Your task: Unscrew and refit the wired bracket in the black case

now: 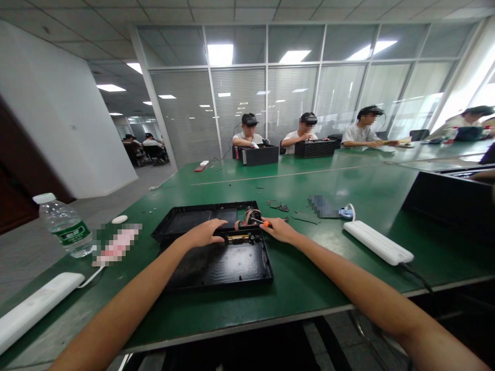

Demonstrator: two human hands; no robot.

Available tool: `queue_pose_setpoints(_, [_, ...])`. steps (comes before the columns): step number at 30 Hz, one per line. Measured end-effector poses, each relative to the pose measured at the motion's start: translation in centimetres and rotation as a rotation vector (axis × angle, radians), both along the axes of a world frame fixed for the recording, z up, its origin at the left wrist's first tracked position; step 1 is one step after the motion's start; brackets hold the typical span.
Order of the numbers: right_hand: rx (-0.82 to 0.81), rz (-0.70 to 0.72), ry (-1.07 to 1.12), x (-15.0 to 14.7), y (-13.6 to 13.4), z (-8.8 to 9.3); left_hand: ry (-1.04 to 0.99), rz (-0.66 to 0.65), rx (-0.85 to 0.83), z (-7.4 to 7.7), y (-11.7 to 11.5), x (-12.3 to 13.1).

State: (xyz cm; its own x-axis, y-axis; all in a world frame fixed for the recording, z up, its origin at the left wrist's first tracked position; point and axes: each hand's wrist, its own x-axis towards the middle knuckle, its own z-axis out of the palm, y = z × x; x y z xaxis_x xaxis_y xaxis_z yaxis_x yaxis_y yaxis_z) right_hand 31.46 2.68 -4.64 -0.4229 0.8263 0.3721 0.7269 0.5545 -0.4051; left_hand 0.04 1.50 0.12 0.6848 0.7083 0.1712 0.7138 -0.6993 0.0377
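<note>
At the near edge of the green table (305, 281), two bare forearms enter from the lower corners and converge on an opened black case lying just in from that edge. The near shell (220, 264) lies with its glossy inner face up; a brass-coloured strip (237, 238) runs along its far side. The left hand (204, 233), palm down, reaches over the junction of the two shells, its fingers extended and thumb parted from them in an unclosed pose; whether the fingertips bear on the case cannot be told. The right hand (281, 230), at the case's right end, is closed about an orange-handled screwdriver (266, 224), the shaft directed leftward at a bundle of coloured wires (247, 218) in the corner of the far shell (189, 218). To either side lie a white power strip (377, 242) at right and a capped water bottle (68, 229), upright, at left. Dark scraps (279, 205) lie beyond the case. Farther off, two co-workers sit behind dark boxes (262, 155), before a glass partition (240, 98).
</note>
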Motion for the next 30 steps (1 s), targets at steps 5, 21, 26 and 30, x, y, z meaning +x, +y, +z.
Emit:
queue_pose_setpoints(5, [0.000,0.059,-0.028,-0.8,-0.9,0.3,0.012,-0.035,0.027,-1.2,0.8,-0.3])
queue_pose_setpoints(21, [0.100,-0.147,0.060,0.5,0.2,1.0,0.155,-0.456,0.284,-0.7,-3.4,8.3])
queue_pose_setpoints(26, [0.107,-0.151,0.082,1.3,0.3,1.3,0.239,-0.515,0.404,-1.6,-2.8,8.5])
queue_pose_setpoints(30, [0.122,-0.136,0.077,0.9,-0.1,1.7,0.207,-0.548,0.427,-1.5,-2.7,8.1])
